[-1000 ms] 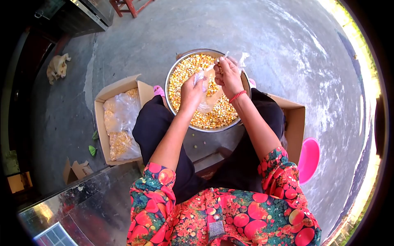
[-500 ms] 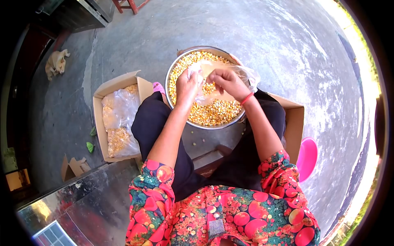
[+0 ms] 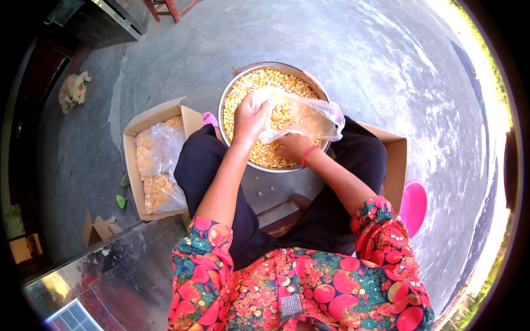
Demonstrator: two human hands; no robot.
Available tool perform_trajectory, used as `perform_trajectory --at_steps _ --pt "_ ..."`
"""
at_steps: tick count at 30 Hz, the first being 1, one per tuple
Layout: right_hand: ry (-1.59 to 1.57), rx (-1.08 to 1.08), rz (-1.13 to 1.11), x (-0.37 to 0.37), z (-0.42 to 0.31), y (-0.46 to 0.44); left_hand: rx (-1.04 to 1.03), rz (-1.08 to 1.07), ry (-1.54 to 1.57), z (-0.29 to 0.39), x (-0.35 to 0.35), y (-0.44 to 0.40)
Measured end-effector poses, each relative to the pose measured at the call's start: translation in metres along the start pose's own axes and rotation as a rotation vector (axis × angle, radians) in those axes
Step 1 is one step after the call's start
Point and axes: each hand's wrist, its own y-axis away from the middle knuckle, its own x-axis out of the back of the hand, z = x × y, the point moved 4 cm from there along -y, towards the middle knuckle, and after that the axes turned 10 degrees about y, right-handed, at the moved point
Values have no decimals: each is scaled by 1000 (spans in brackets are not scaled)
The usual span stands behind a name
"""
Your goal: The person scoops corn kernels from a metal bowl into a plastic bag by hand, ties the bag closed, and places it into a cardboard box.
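A wide metal basin (image 3: 223,105) full of loose corn kernels (image 3: 262,81) stands between my knees. Over it hangs a clear plastic bag (image 3: 316,117), its mouth spread apart. My left hand (image 3: 248,120) is closed on the left edge of this bag, above the kernels. Low in the basin, my right hand (image 3: 295,148) reaches under the bag's near edge and touches the corn. Its fingers are hidden among the kernels and the bag, so their grip does not show.
Left of my knee, a cardboard box (image 3: 130,160) holds clear bags of corn (image 3: 160,149). Another cardboard box (image 3: 395,168) stands at my right, beside a pink basin (image 3: 414,207). A dog (image 3: 73,91) lies at the far left. A red stool (image 3: 165,11) is at the back.
My right hand has moved down and toward me, from the bag's edge into the corn. The bag's mouth has spread wider, while my left hand keeps its hold.
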Motion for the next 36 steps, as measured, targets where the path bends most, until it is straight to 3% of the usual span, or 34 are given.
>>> perform_trajectory --at_steps 2,4,7,9,10,11,13,21,23,27,31,33,34,35,36 --pt "-16 18 51 -4 -4 -1 -118 10 -6 2 -1 0" --pt "-32 37 103 -18 0 -9 -457 99 -233 25 -2 10" --pt "-264 72 209 -19 9 -21 -481 96 -291 42 -4 20" --pt "-612 -23 61 -16 15 -22 -547 50 -299 46 -3 20" --pt "-857 -78 -158 -26 19 -26 -614 5 -306 49 -2 21" --pt "-857 -79 -161 -23 22 -28 -611 6 -305 50 2 21" --pt "-1142 -81 -378 -12 17 -22 -627 -185 -424 50 2 23" --pt "-1570 278 -454 78 -10 29 -238 -93 -492 29 4 16" --pt "-1569 254 -260 101 -3 38 -417 -108 -667 22 2 17" --pt "-1638 140 12 105 24 20 -340 -184 -749 18 -5 24" --pt "-1443 -5 247 82 39 1 -285 -204 -709 21 -9 26" --pt "-556 186 665 87 36 -2 -278 -209 -708 20 -9 25" --pt "-319 233 836 90 34 -1 -316 -197 -712 20 -8 24" --pt "-320 233 835 87 38 0 -354 -184 -716 20 -8 23" --pt "-610 198 533 91 37 2 -352 -184 -715 21 -7 22"
